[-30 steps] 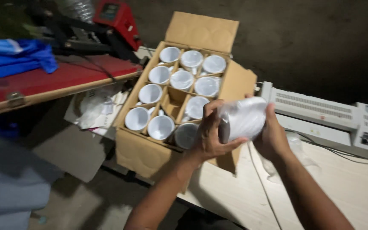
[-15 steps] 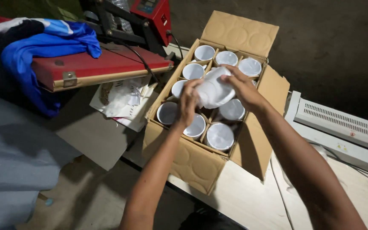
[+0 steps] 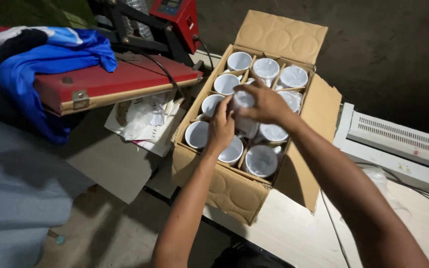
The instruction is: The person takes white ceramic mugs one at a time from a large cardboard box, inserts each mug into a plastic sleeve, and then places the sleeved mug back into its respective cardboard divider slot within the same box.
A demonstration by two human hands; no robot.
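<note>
Over the open brown cardboard box [image 3: 234, 191] with its grid of dividers, both bare hands met at a white ceramic mug wrapped in thin clear plastic [image 3: 244, 111]. That wrapped mug sat upright at the middle of the box, partly lowered into a central cell. The left hand [image 3: 221, 126] pressed against the mug's near side with its fingers curled round it, while the right hand [image 3: 266, 104] lay over the mug's top and far side, fingers bent down and closed on it; so the mug was clasped between the two hands. Around it, the other white mugs [image 3: 238, 61] stood mouth-up in the box's cells, some bare, some under plastic wrap, touching the dividers. The box's rear flap [image 3: 281, 35] stood raised behind the far row. Left of the box lay a loose heap of white printed papers [image 3: 142, 119], just beside its wall. Farther left of the box sat a red heat press [image 3: 120, 79] with a blue cloth [image 3: 50, 59] draped over its end. Right of the box, well apart from the hands, rested a long white slotted machine [image 3: 398, 144] on the pale table top [image 3: 294, 233] that bore the box.
</note>
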